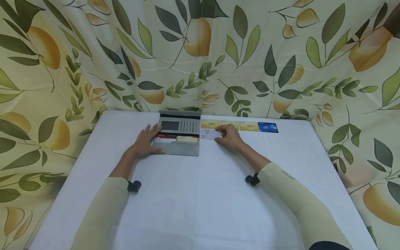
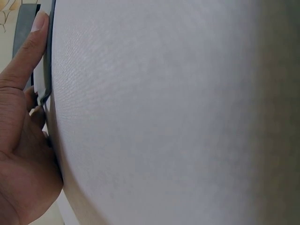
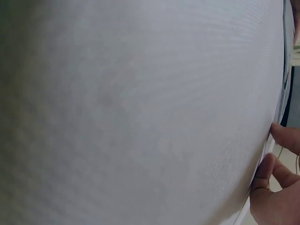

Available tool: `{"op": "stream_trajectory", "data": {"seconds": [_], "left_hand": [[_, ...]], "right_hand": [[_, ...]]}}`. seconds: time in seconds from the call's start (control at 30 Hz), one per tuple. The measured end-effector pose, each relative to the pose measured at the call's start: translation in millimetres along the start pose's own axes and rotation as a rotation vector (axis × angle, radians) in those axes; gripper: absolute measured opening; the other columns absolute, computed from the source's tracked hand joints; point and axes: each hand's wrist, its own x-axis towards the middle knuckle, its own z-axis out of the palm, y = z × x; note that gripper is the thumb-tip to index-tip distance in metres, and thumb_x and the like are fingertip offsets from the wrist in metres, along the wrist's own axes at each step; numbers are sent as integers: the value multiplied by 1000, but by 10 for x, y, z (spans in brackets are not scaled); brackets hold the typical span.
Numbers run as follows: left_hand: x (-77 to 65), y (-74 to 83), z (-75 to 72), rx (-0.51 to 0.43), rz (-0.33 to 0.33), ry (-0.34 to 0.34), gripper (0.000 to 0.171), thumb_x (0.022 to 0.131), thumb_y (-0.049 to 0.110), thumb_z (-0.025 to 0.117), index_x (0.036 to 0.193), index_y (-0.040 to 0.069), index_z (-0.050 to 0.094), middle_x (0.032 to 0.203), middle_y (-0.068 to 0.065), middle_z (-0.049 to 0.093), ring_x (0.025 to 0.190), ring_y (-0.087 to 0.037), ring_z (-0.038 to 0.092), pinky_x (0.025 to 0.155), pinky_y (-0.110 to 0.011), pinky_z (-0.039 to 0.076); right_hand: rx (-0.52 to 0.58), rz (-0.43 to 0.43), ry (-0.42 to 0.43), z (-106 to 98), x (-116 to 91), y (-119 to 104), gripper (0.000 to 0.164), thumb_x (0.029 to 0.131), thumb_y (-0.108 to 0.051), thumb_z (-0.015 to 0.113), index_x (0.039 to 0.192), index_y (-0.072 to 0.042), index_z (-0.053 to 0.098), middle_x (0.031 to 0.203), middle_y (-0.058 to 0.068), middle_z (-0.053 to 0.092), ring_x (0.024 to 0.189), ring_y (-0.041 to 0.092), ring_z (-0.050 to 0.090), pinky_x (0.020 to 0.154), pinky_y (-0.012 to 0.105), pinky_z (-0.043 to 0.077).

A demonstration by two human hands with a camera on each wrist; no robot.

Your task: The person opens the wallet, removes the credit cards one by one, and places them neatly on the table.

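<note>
left fingers [image 1: 156, 131] apart, right fingers [image 1: 222, 128] bent

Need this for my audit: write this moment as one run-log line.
left hand: touches open grey wallet | right hand: grips pale card beside wallet | row behind: three yellow cards, one blue card

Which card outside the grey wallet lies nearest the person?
The pale pink rectangular card at the right hand; three rectangular yellow cards and a blue one lie behind.

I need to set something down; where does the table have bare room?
The table is bare between the left sleeve and right sleeve, and right of the blue card. Crowded: the far side, with the left hand, wallet, pale card, right hand and yellow cards.
</note>
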Motion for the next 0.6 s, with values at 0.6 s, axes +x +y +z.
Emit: {"op": "stream_trajectory", "data": {"seconds": [0.6], "left_hand": [[3, -5, 4, -12, -7, 0, 118, 81, 45, 91, 169, 11, 20, 176, -15, 4, 159, -39, -12, 127, -53, -11]], "right_hand": [[15, 20, -1, 3, 6, 16, 48, 89, -8, 85, 132, 4, 68, 112, 16, 54, 101, 30, 50, 83, 37, 47]]}}
